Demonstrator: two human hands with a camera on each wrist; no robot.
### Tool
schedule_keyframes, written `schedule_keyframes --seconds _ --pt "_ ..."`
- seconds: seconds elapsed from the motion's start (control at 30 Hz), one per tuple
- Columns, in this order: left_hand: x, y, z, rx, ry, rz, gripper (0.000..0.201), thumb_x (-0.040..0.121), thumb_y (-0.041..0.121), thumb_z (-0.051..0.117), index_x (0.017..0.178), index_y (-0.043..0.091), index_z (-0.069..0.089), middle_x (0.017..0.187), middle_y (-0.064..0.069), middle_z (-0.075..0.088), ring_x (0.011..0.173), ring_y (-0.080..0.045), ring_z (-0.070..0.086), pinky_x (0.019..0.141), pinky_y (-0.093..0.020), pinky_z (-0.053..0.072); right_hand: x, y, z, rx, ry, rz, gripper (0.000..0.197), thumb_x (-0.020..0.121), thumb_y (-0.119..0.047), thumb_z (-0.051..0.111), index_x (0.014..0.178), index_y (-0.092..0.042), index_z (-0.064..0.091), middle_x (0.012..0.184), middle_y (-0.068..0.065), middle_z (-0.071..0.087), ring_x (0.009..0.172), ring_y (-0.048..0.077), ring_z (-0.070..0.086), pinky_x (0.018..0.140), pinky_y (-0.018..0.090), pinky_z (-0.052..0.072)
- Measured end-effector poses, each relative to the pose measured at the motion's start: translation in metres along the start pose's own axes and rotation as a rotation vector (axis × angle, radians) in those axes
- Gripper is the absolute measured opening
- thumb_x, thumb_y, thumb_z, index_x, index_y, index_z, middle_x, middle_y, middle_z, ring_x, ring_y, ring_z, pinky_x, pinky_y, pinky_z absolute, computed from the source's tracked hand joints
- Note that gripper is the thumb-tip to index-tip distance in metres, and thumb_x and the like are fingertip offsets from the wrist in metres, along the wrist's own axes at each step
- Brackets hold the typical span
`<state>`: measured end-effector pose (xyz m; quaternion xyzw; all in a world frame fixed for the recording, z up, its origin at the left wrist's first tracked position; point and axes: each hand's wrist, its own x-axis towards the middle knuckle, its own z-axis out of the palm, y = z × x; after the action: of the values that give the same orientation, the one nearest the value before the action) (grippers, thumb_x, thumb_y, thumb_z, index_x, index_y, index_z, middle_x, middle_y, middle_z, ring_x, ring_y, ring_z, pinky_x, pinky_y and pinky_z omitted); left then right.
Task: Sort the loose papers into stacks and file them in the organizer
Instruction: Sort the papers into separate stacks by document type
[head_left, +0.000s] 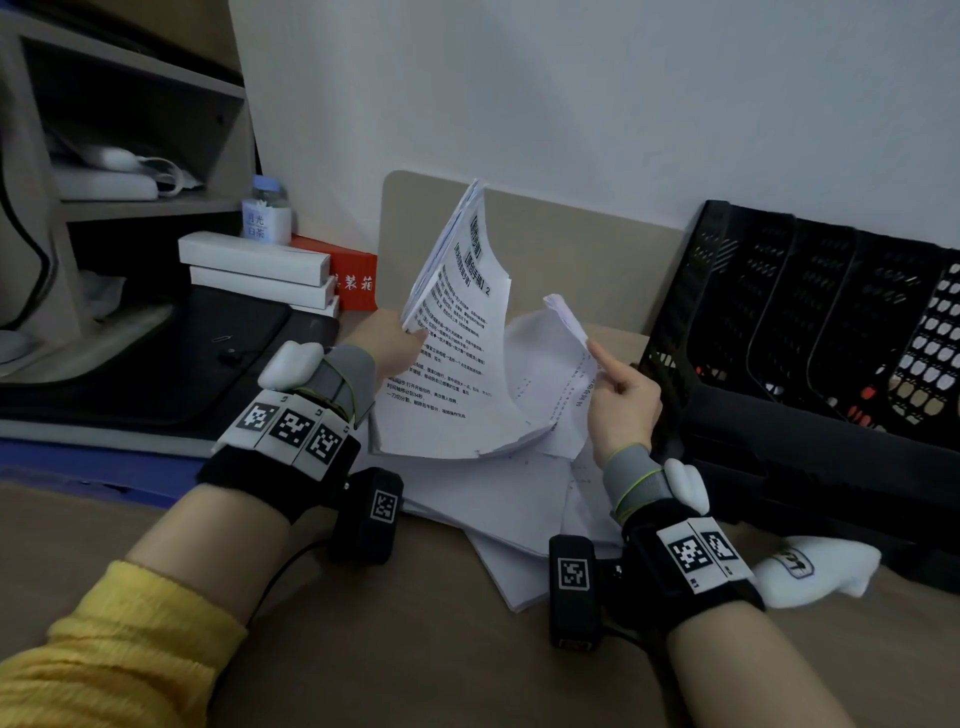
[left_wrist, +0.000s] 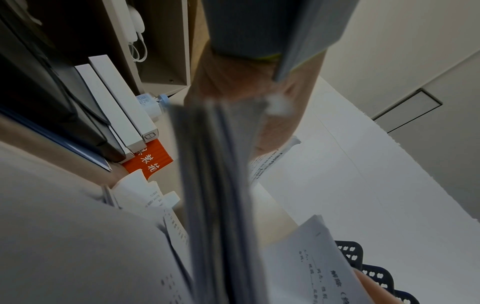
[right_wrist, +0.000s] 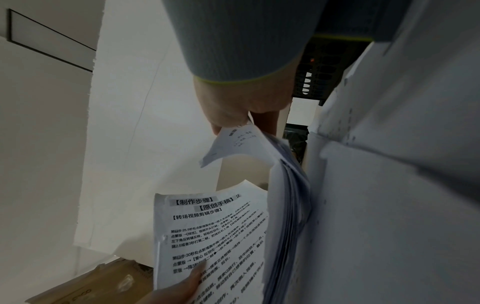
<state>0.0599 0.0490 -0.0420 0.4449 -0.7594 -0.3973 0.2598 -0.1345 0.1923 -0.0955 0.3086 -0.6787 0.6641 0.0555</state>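
My left hand (head_left: 408, 340) grips a thick bundle of printed papers (head_left: 457, 322) by its left edge and holds it upright over the table. The left wrist view shows that bundle (left_wrist: 215, 185) edge-on and blurred below the hand (left_wrist: 249, 86). My right hand (head_left: 605, 369) pinches the curled top corner of a sheet (head_left: 550, 358) peeled off the bundle's right side; the right wrist view shows this pinch (right_wrist: 233, 125) and the printed top page (right_wrist: 207, 236). Loose papers (head_left: 509, 514) lie spread on the table beneath. The black mesh organizer (head_left: 810, 312) stands to the right.
White boxes (head_left: 254, 260), a red box (head_left: 353, 275) and a small bottle (head_left: 267, 213) sit at the back left beside a shelf unit (head_left: 130, 130). A tan board (head_left: 571, 249) leans on the wall. A white cloth (head_left: 810, 571) lies before the organizer.
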Motion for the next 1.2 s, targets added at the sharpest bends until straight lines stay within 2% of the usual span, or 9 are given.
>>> schedule_keyframes --seconds 0.17,0.27,0.33,0.43,0.7,0.8,0.9,1.07,1.2 --pt "-0.001 -0.001 -0.001 0.000 -0.014 -0.001 0.038 0.099 0.029 0.048 0.129 0.006 0.051 0.101 -0.014 0.063 0.091 -0.027 0.063 0.089 -0.043 0.054 -0.003 -0.006 -0.002 0.040 -0.003 0.010 0.052 0.088 0.008 0.040 0.122 -0.021 0.066 0.067 -0.008 0.046 0.055 0.004 0.035 0.055 0.003 0.034" --pt "0.001 -0.001 -0.001 0.034 0.001 0.009 0.036 0.100 0.029 0.047 0.127 0.005 0.052 0.081 -0.005 0.054 0.074 -0.020 0.053 0.077 -0.036 0.052 -0.005 -0.011 -0.001 0.110 0.020 0.001 0.061 0.085 0.004 0.045 0.134 -0.031 0.054 0.108 -0.013 0.066 0.083 -0.004 0.059 0.085 0.012 0.046" --pt "0.001 -0.001 -0.001 0.028 0.003 0.012 0.036 0.100 0.028 0.047 0.127 0.006 0.053 0.087 -0.008 0.057 0.081 -0.024 0.056 0.084 -0.039 0.054 -0.003 -0.012 0.000 0.094 0.051 0.015 0.067 0.084 0.002 0.047 0.139 -0.037 0.046 0.108 -0.009 0.069 0.086 0.004 0.060 0.092 0.022 0.047" --pt "0.002 -0.002 -0.001 0.015 0.000 0.006 0.037 0.100 0.028 0.048 0.128 0.005 0.053 0.092 -0.010 0.060 0.087 -0.027 0.060 0.089 -0.042 0.054 -0.005 -0.012 -0.002 0.089 0.084 0.059 0.068 0.085 0.000 0.049 0.146 -0.030 0.037 0.065 -0.012 0.055 0.063 0.003 0.049 0.085 0.021 0.042" --pt "0.003 -0.003 0.001 0.043 -0.007 0.004 0.041 0.100 0.028 0.047 0.134 0.005 0.046 0.080 -0.005 0.052 0.077 -0.021 0.053 0.079 -0.036 0.052 -0.010 -0.007 0.004 -0.028 -0.273 0.290 0.040 0.080 0.006 0.045 0.100 -0.022 0.065 0.101 0.014 0.067 0.088 0.035 0.065 0.079 0.046 0.056" --pt "0.004 -0.003 0.001 0.050 -0.010 0.008 0.041 0.100 0.028 0.047 0.135 0.006 0.046 0.080 -0.004 0.052 0.078 -0.021 0.054 0.076 -0.036 0.052 -0.015 -0.011 0.002 0.020 -0.442 0.405 0.053 0.083 0.014 0.040 0.113 -0.027 0.052 0.089 0.007 0.062 0.069 0.025 0.059 0.044 0.026 0.050" --pt "0.004 -0.003 0.002 0.063 -0.022 0.018 0.042 0.101 0.027 0.046 0.137 0.005 0.044 0.077 -0.003 0.049 0.067 -0.015 0.050 0.065 -0.029 0.050 -0.017 -0.011 0.003 0.025 -0.586 0.448 0.066 0.083 0.015 0.039 0.124 -0.037 0.041 0.095 0.002 0.062 0.076 0.022 0.061 0.046 0.029 0.055" --pt "0.004 -0.003 0.001 0.074 -0.021 0.007 0.041 0.100 0.029 0.046 0.134 0.005 0.045 0.085 -0.008 0.056 0.074 -0.019 0.057 0.076 -0.034 0.055 -0.016 -0.007 0.009 -0.061 -0.562 0.476 0.045 0.087 0.011 0.039 0.120 -0.017 0.053 0.106 0.012 0.066 0.085 0.033 0.064 0.067 0.043 0.057" --pt "0.004 -0.004 -0.001 0.047 -0.023 0.001 0.037 0.100 0.030 0.047 0.128 0.005 0.050 0.108 -0.015 0.064 0.098 -0.029 0.065 0.090 -0.046 0.054 -0.011 -0.007 0.004 -0.086 -0.350 0.445 0.032 0.087 0.010 0.034 0.097 -0.004 0.061 0.077 0.013 0.061 0.065 0.027 0.057 0.054 0.031 0.051"
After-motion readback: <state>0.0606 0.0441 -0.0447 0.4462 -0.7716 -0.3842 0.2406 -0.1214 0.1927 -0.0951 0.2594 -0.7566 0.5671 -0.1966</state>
